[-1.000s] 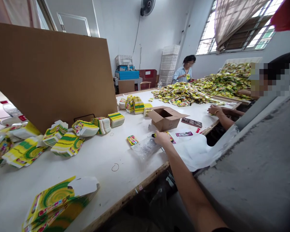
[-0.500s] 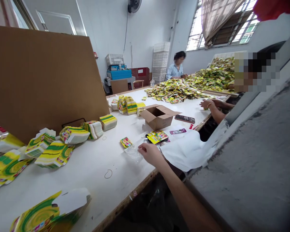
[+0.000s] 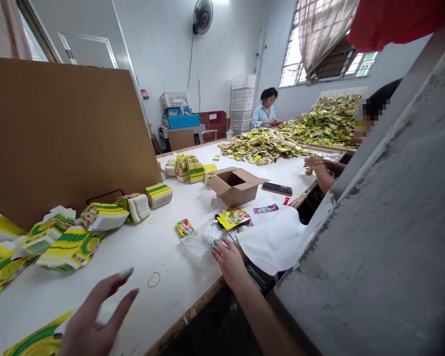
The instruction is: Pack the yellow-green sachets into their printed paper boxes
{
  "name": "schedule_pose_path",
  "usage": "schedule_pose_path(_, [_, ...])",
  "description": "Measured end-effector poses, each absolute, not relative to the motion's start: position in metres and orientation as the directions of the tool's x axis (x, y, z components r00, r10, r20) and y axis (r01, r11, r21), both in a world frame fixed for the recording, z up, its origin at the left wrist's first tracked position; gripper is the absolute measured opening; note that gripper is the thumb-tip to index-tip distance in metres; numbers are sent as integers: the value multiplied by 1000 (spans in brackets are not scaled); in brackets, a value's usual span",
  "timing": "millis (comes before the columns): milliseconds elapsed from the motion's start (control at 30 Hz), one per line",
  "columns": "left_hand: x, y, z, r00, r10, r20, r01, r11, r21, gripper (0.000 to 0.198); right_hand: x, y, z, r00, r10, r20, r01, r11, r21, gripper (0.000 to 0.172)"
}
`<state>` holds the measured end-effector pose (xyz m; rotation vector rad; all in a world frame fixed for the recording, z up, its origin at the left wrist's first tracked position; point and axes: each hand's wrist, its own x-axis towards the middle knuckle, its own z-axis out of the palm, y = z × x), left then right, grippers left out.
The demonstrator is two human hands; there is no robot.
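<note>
My left hand is in the lower left, thumb and fingers apart with nothing between them. It hovers over a stack of flat yellow-green cartons, partly hiding it. Out at the table's near edge, my right hand has its fingers stretched and slightly parted at a crumpled clear plastic bag. A small green patch shows at those fingertips; I cannot make out what it is. Beside the bag lie a small yellow box and a flattened yellow-and-black carton.
An open cardboard box stands mid-table near a phone. Carton stacks line the left side below a large cardboard panel. Two people sit beyond, around a heap of small boxes. A grey pillar borders the right.
My left hand has come into view at the lower left. My right hand's fingers have spread from a pinch at the plastic bag. The camera view has shifted slightly.
</note>
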<state>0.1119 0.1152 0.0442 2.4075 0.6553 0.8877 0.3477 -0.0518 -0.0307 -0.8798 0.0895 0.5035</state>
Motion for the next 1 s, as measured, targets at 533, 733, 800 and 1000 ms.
schedule_pose_path(533, [374,78,4,912,390,130,233,-750,619,15,378,-41,-39,853,315,-416,-507,685,-523,33])
schedule_pose_path(733, [392,80,-10,911,406,72,303,-778,550,13,386,-38,-41,850,299,-435,-507,690,-517,19])
schedule_pose_path(800, [393,82,-11,921,386,59,295,-786,543,14,387,-36,-41,851,298,-433,-506,689,-519,16])
schedule_pose_path(1000, [395,78,-8,942,336,4,280,-790,545,24,391,-30,-42,859,315,-402,-502,673,-544,19])
